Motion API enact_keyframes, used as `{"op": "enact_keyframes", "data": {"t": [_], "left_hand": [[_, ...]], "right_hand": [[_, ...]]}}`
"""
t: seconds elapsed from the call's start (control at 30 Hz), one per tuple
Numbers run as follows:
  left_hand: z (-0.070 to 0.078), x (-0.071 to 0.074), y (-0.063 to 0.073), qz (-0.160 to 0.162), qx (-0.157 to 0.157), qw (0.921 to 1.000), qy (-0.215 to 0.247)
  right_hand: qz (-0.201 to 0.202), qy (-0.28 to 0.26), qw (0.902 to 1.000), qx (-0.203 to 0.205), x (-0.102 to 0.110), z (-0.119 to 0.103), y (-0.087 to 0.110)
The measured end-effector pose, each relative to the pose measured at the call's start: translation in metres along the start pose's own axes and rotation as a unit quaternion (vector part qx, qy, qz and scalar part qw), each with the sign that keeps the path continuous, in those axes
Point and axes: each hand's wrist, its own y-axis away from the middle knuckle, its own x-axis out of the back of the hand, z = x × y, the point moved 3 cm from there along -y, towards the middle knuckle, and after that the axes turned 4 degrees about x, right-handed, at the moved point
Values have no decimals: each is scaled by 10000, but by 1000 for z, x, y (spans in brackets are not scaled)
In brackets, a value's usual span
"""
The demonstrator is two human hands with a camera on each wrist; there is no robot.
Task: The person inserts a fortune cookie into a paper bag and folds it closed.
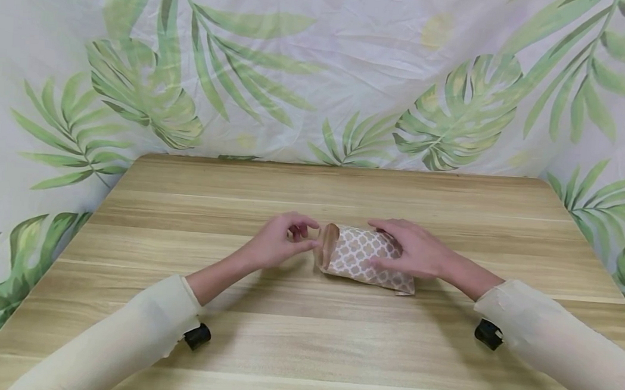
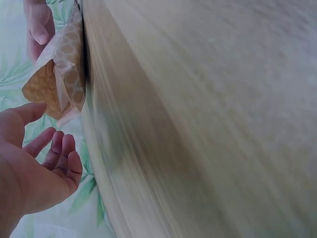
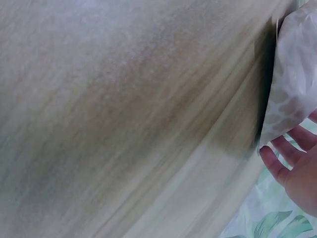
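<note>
A brown paper bag (image 1: pixel 357 251) with a white lattice print lies on its side on the wooden table (image 1: pixel 303 343). Its mouth faces left. Within that mouth, the left wrist view shows a golden-brown, rough surface (image 2: pixel 43 89), perhaps bread; its full shape is hidden. My right hand (image 1: pixel 413 249) grips the bag's right part from above, thumb on the near side and fingers on the far side. Just left of the mouth is my left hand (image 1: pixel 283 240), its fingers loosely bent and nothing held between them. Whether its fingertips touch the paper I cannot tell.
A leaf-printed cloth (image 1: pixel 352 72) hangs behind the table and along both sides. Each sleeve has a small black object at its cuff, one on the left (image 1: pixel 197 336) and one on the right (image 1: pixel 489 334).
</note>
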Motion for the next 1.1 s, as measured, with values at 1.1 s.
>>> {"op": "enact_keyframes", "data": {"t": [1.1], "left_hand": [[-9,-8,-7,-89,1371,9860,943]], "right_hand": [[-18,-1739,9780,-1149,-2,-6,-1]]}}
